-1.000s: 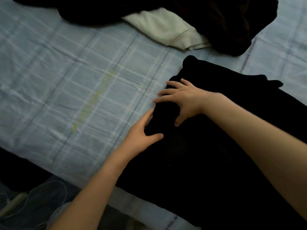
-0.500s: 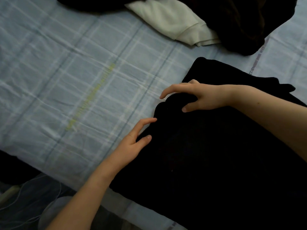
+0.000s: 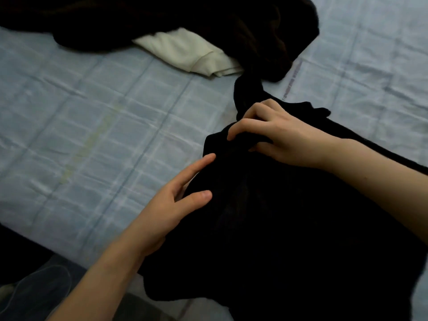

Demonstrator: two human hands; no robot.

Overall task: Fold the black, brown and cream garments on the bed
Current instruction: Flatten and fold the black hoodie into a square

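A black garment (image 3: 289, 228) lies spread over the right half of the bed, with one narrow end running up toward the far pile. My right hand (image 3: 273, 133) grips a bunched fold at its left edge, fingers curled round the cloth. My left hand (image 3: 176, 202) rests with straight fingers on the garment's left edge, just below that fold. A cream garment (image 3: 185, 52) lies crumpled at the far middle, partly tucked under a dark brown garment (image 3: 254, 26).
The bed carries a pale blue checked sheet (image 3: 92, 126), wrinkled, bare on the left side. Its near edge runs diagonally at the lower left, with dark floor and a grey object (image 3: 34, 290) below it.
My right hand went from lying flat on the black garment to curling round its left edge and lifting a fold. My left hand's fingers straightened along the edge.
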